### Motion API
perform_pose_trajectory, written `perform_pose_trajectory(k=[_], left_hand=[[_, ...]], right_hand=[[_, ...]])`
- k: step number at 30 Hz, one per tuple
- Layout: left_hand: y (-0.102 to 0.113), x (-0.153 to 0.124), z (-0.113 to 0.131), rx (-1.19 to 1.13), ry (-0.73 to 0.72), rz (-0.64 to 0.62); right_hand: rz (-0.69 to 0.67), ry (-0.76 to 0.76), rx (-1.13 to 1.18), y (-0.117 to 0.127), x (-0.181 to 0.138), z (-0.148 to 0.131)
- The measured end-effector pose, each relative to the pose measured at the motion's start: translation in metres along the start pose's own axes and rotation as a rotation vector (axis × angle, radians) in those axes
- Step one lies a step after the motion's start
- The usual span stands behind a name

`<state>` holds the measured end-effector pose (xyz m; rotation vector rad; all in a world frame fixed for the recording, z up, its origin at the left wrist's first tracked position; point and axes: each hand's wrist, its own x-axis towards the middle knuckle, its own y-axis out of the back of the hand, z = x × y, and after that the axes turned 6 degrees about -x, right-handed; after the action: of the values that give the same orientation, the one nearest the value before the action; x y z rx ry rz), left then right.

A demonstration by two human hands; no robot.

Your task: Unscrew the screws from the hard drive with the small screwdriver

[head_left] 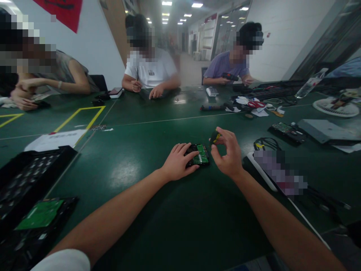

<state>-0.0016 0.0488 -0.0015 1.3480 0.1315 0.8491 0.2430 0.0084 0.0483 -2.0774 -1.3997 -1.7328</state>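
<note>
Evidently the green table (pixel 149 131) is busy round its edges. At near left lies a unit with a green board (pixel 42 214), with a black tray (pixel 67 150) of small parts just beyond it and a white paper (pixel 56 140) behind that. On the right, a white-edged object (pixel 262 173) with a blurred-out surface lies near the right forearm, a black cable (pixel 266 143) just past its far end. Farther right are another board-bearing drive (pixel 287 132), a grey metal case (pixel 328 130), a white round grille (pixel 324 109) and a tilted clear bottle (pixel 310 84). Red-handled scissors (pixel 256 104) lie among scraps at far right, near a dark cylindrical tool (pixel 211 108). Three co-workers sit across the far side; the one in purple (pixel 225 64) holds a power tool (pixel 229 76).

In the middle, the black drive (pixel 201 154) with its green board lies flat on the table. The left hand (pixel 177 162) rests over its left part, palm down, fingers somewhat spread, hiding that side. Just right of the drive, the right hand (pixel 229 154) pinches a short dark-and-yellow handle (pixel 214 136) between thumb and fingers, probably a screwdriver's, though its lower end is too small to make out.
</note>
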Motion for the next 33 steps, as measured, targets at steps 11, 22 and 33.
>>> perform_pose_trajectory(k=[11, 22, 33], left_hand=[[0.0013, -0.0002, 0.0014, 0.003, 0.007, -0.011], [0.0010, 0.0001, 0.0018, -0.003, 0.005, -0.014], [0.0016, 0.0000, 0.0015, -0.009, 0.013, -0.015]], right_hand=[[0.003, -0.008, -0.006, 0.0000, -0.0006, 0.0010], [0.027, -0.025, -0.011, -0.0021, -0.0014, 0.0027], [0.017, -0.009, -0.012, -0.0021, -0.0022, 0.0037]])
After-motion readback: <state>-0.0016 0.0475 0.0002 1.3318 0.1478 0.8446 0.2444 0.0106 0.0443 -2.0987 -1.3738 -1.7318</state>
